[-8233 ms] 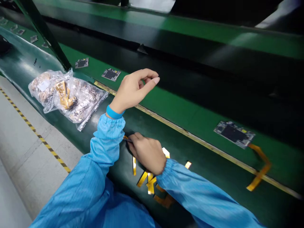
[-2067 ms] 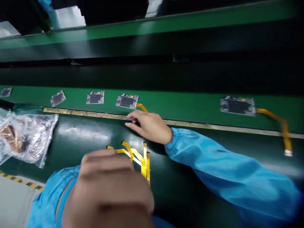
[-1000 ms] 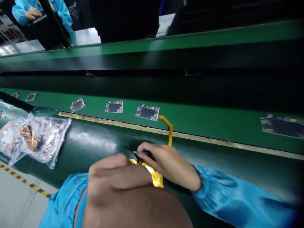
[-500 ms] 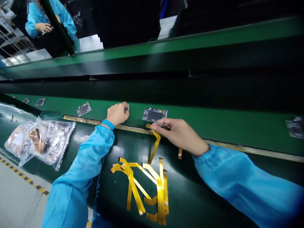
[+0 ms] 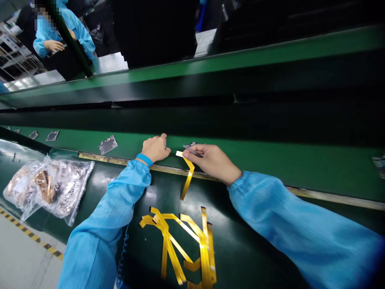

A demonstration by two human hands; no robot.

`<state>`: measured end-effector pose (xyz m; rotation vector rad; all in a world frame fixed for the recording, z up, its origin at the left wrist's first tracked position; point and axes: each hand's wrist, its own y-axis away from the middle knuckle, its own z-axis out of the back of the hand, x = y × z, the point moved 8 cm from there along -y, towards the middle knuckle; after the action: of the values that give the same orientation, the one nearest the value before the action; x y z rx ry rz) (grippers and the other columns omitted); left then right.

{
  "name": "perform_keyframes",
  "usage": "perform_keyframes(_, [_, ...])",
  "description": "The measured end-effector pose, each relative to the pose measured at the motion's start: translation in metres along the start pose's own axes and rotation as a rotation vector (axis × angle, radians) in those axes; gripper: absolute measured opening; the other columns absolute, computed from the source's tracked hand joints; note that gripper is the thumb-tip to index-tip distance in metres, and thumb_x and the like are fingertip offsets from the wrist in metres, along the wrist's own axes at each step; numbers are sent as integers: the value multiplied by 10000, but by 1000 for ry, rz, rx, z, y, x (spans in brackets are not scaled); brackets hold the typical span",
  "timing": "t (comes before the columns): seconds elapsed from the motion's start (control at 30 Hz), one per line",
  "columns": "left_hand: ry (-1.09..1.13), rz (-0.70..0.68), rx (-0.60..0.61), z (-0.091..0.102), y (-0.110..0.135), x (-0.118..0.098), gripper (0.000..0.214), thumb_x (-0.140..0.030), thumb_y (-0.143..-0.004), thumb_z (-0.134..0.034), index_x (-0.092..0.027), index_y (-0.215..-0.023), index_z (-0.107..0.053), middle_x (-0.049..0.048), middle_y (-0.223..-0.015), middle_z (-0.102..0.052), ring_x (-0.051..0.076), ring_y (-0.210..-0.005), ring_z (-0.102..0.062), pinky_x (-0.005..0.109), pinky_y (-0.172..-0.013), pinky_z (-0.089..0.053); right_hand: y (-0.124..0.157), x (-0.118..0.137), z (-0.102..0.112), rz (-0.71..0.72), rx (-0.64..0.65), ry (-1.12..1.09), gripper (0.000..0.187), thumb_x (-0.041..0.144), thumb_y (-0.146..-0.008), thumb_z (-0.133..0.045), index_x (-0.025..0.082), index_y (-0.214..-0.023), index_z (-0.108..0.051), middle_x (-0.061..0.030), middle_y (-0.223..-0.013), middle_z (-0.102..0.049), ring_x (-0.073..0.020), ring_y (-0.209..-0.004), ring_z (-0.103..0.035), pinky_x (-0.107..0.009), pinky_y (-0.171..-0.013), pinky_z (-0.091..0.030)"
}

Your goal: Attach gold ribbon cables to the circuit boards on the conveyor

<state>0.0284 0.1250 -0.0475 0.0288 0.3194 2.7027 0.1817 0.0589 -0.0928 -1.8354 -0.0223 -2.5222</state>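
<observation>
My left hand (image 5: 155,148) is closed over the green belt, its fingers around a small circuit board (image 5: 165,143) of which only an edge shows. To its right my right hand (image 5: 212,161) pinches a yellow flex cable (image 5: 189,176) near its pale upper end; the rest hangs over the belt's front edge. A slim grey tool (image 5: 194,151) also lies in those fingers, its kind unclear. Just behind them, another circuit board (image 5: 192,143) on the belt is mostly hidden. Several loose flex cables (image 5: 168,233) lie crossed in a pile below both hands.
More circuit boards (image 5: 108,145) lie along the belt to the left, and one (image 5: 379,163) at the right edge. Clear plastic bags (image 5: 64,184) with brown strips rest on the left. A coiled blue cord (image 5: 122,253) hangs under my left sleeve. Across the line stands a co-worker (image 5: 75,28).
My right hand has moved left with the flex cable, whose upper end now shows pale, and covers more of the board behind it. My left hand has shifted slightly right.
</observation>
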Motion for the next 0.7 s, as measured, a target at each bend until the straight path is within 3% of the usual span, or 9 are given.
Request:
perform_keyframes(0.17, [51,-51,-30,-1,2,10,478,-208,-931,-568,-212,-1405,-623,124,-1282,-750,323,-1147,-729,415,-960,-571,-12,-9,-12,-20,-15,-16,295,465,-839,-744,185,-914,-796,-93,-947,-826,-261,-880,-764,-381,-818,-606])
perform_keyframes(0.43, [271,-243,-160,-11,6,26,438,-69,-858,-559,-155,-1256,-720,75,-997,-719,225,-943,-698,351,-938,-579,-31,1,-18,-38,-88,285,204,348,-873,-690,215,-893,-845,-36,-806,-821,-218,-775,-746,-298,-684,-541])
perform_keyframes(0.7, [346,-353,-210,-19,17,24,348,-61,-866,-555,-142,-1163,-719,102,-1102,-657,193,-906,-664,343,-923,-589,-34,1,-13,-148,-82,419,160,305,-880,-717,226,-903,-855,-59,-881,-831,-246,-862,-766,-303,-732,-547])
